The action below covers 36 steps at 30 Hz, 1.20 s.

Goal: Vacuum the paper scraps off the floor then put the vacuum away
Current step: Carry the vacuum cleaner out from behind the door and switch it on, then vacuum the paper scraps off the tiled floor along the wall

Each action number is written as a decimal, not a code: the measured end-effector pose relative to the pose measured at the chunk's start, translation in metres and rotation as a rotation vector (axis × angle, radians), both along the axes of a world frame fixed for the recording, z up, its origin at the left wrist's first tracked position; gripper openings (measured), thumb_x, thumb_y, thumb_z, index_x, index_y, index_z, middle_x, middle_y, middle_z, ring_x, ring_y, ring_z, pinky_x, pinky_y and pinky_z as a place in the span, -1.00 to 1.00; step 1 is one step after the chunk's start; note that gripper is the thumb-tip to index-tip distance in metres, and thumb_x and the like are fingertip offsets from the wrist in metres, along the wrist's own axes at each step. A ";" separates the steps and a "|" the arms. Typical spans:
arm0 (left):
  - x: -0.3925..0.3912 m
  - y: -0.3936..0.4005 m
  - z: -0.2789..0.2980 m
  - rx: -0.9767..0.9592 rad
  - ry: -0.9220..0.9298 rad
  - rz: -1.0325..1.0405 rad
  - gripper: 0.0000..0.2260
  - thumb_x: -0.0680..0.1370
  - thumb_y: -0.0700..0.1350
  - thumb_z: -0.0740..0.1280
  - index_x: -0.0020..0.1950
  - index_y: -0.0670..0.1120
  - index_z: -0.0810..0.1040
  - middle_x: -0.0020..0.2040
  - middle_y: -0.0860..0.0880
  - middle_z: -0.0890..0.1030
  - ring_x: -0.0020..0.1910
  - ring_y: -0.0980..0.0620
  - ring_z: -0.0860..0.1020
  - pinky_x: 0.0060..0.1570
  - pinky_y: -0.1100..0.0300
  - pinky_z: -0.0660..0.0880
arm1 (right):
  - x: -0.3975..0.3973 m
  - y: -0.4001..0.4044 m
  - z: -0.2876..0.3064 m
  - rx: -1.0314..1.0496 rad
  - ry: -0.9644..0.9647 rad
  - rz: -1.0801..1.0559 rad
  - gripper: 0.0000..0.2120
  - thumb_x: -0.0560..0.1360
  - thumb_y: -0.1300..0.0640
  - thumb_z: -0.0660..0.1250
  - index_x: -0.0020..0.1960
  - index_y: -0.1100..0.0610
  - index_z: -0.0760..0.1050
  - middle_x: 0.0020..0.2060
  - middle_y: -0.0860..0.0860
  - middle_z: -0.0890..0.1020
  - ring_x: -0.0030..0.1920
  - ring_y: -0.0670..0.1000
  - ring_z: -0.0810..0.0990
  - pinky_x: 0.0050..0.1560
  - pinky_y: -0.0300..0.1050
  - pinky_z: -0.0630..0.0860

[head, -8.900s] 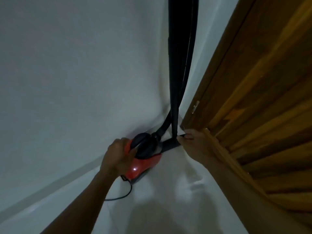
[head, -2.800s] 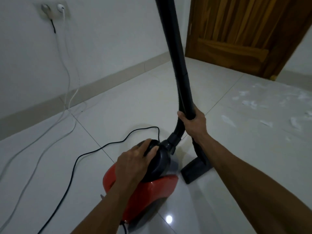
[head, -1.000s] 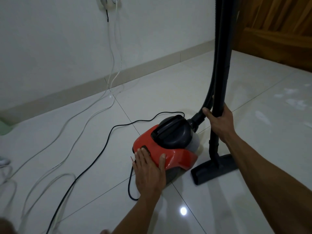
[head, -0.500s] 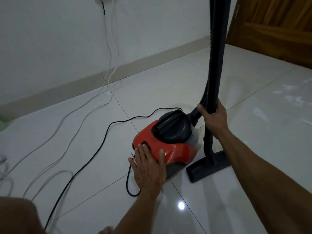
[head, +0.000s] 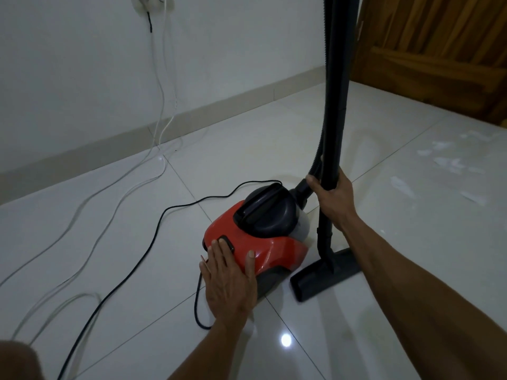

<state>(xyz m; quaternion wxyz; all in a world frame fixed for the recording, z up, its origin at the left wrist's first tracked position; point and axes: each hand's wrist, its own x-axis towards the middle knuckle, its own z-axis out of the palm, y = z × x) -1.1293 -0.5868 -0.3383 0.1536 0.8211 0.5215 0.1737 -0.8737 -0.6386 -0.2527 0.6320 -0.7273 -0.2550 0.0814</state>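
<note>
A red canister vacuum [head: 274, 245] with a dark lid and handle sits on the white tiled floor. My left hand [head: 229, 278] lies flat on its rear end, fingers spread, fingertips on a dark button [head: 227, 241]. My right hand [head: 333, 198] grips the upright black wand [head: 336, 105], with the ribbed hose [head: 322, 127] beside it. The floor head [head: 326, 275] rests on the tiles to the right of the canister. White paper scraps [head: 444, 165] lie scattered on the floor at right.
The black power cord [head: 153, 237] runs from the vacuum's rear across the floor to a wall socket [head: 152, 2]. Two white cables [head: 115, 193] trail over the tiles at left. A wooden door [head: 439, 50] stands at the back right. A knee [head: 16, 360] shows at bottom left.
Over the last second my left hand stays flat on the vacuum's rear and my right hand keeps the wand. The view has shifted slightly. Earlier I brought the vacuum out from the corner behind the door.
</note>
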 end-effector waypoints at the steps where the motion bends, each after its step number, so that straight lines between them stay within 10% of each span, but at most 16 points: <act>1: 0.001 0.001 0.002 -0.014 -0.011 -0.003 -0.17 0.54 0.39 -0.18 0.61 -0.16 0.06 0.58 -0.20 0.23 0.58 -0.15 0.18 0.57 -0.16 0.05 | 0.000 -0.001 0.000 0.005 0.003 -0.001 -0.73 0.49 0.04 0.50 0.12 0.03 0.52 -0.08 -0.12 0.64 -0.03 -0.09 0.62 0.07 -0.14 0.57; 9: 0.042 0.028 0.064 0.142 -0.281 -0.158 -0.33 0.60 0.31 -0.01 0.58 -0.08 0.14 0.57 -0.13 0.25 0.57 -0.08 0.17 0.57 -0.14 0.01 | 0.002 -0.011 0.007 0.031 0.013 -0.013 -0.70 0.48 0.04 0.51 0.14 -0.13 0.49 -0.02 -0.16 0.64 0.01 -0.22 0.60 0.07 -0.25 0.51; 16: 0.121 0.030 0.176 0.548 -0.398 -0.706 -0.52 0.62 0.05 0.23 0.49 -0.13 0.35 0.53 -0.18 0.32 0.55 -0.13 0.24 0.52 -0.21 0.15 | 0.004 -0.022 0.016 -0.012 -0.028 -0.037 -0.61 0.48 0.02 0.51 0.27 0.00 0.54 0.02 -0.20 0.64 0.03 -0.28 0.59 0.01 -0.35 0.49; 21: 0.172 0.018 0.276 1.054 0.078 -1.090 -0.51 0.62 0.10 0.23 0.50 -0.07 0.34 0.53 -0.17 0.32 0.58 -0.16 0.17 0.54 -0.28 -0.03 | 0.005 -0.030 0.020 -0.080 -0.051 0.003 -0.62 0.47 0.05 0.52 0.25 0.06 0.56 0.05 -0.14 0.67 0.04 -0.17 0.63 0.03 -0.43 0.50; 27: 0.191 0.020 0.338 1.085 0.832 -0.890 -0.38 0.47 0.46 0.17 0.26 0.02 0.55 0.18 -0.04 0.62 0.29 -0.15 0.51 0.50 -0.33 -0.07 | 0.010 -0.046 0.029 -0.237 -0.118 0.059 -0.76 0.46 0.07 0.53 0.08 -0.05 0.56 -0.13 -0.28 0.60 -0.17 -0.44 0.54 -0.20 -0.57 0.37; 33: 0.182 0.043 0.344 1.054 0.968 -0.903 -0.41 0.41 0.50 0.20 0.13 0.06 0.54 -0.08 0.07 0.59 -0.04 0.00 0.62 -0.06 0.06 0.49 | 0.015 -0.047 0.040 -0.375 -0.152 0.155 -0.79 0.48 0.06 0.51 0.05 -0.07 0.53 -0.14 -0.23 0.60 -0.15 -0.36 0.55 -0.18 -0.52 0.40; 36: 0.182 0.052 0.341 0.984 0.979 -0.922 -0.36 0.35 0.54 0.20 0.09 0.05 0.56 -0.15 0.08 0.58 -0.14 0.01 0.62 -0.26 0.12 0.43 | 0.020 -0.040 0.033 -0.467 -0.143 0.126 -0.75 0.48 -0.04 0.48 0.06 -0.02 0.49 -0.09 -0.03 0.62 -0.09 0.02 0.59 -0.03 -0.09 0.53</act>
